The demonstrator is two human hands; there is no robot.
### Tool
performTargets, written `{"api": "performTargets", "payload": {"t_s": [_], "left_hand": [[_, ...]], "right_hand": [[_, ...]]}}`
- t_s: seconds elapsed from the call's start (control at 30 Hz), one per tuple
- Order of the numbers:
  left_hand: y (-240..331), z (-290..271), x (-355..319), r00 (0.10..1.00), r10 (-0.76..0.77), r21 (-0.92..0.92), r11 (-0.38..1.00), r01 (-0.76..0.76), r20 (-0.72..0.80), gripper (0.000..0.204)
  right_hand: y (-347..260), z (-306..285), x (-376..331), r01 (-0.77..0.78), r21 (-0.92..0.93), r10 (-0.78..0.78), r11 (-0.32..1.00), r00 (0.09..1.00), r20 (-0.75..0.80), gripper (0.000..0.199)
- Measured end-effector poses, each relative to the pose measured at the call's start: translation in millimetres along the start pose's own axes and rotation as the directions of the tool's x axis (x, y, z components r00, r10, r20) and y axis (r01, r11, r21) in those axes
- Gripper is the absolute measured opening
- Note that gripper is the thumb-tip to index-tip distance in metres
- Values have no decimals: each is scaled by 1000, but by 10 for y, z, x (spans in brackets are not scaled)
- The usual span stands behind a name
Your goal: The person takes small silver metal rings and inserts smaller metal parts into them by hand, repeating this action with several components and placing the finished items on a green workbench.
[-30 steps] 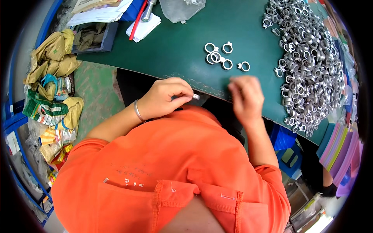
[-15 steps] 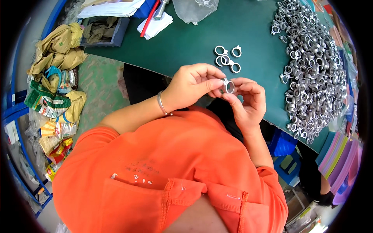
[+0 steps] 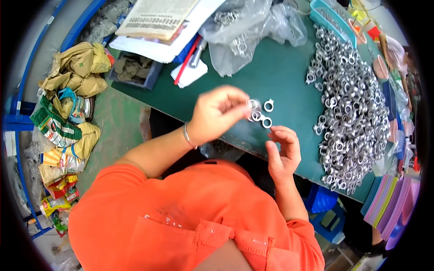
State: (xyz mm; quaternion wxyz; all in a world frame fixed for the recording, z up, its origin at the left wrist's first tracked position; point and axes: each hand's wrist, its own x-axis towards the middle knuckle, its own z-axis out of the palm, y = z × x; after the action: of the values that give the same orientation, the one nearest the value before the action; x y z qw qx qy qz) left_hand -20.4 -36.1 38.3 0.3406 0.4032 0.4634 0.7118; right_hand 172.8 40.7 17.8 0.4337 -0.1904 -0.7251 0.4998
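Note:
My left hand (image 3: 221, 112) reaches over the green table, thumb and fingers pinched together and smeared by motion. At its fingertips is a blurred grey metal ring (image 3: 255, 105), at the edge of a small cluster of similar rings. Among these, one ring with a small lug (image 3: 268, 105) lies apart at the upper right, and another ring (image 3: 266, 122) sits at the lower right. My right hand (image 3: 285, 151) hovers near the table's front edge, just below the cluster, thumb and fingers apart with nothing between them.
A large heap of metal rings (image 3: 350, 113) covers the table's right side, with a turquoise basket (image 3: 334, 20) behind. Clear plastic bags (image 3: 230, 58), papers (image 3: 158, 22), a red stick (image 3: 187, 61) and a grey bin (image 3: 151, 77) stand at the back left. Colourful stacked sheets (image 3: 389, 203) are at right.
My hands have parted. The left has moved over to the small cluster with the ring; the right has let go of it and opened. The view has shifted, showing more of the table's far side.

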Motion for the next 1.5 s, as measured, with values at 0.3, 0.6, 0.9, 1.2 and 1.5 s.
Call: {"api": "performTargets", "payload": {"t_s": [0.3,0.6,0.9,1.2,1.5], "left_hand": [[42,-615,1379,926,363,894,441,-75,-102,29],[-152,-86,287,982,173,525,831,-185,72,17],[-77,109,-236,791,-570,-25,808,589,224,11],[-142,119,-380,950,-166,222,969,107,265,2],[-72,71,-425,895,-409,-107,896,431,176,10]], "right_hand": [[-40,-117,47,-3,-294,-10,956,999,-40,10],[212,-95,199,156,-691,33,705,967,251,19],[1,49,4,-196,14,193,980,973,129,11],[-43,31,-9,-523,387,507,760,849,151,18],[54,56,-82,-337,661,274,670,941,201,34]]}}
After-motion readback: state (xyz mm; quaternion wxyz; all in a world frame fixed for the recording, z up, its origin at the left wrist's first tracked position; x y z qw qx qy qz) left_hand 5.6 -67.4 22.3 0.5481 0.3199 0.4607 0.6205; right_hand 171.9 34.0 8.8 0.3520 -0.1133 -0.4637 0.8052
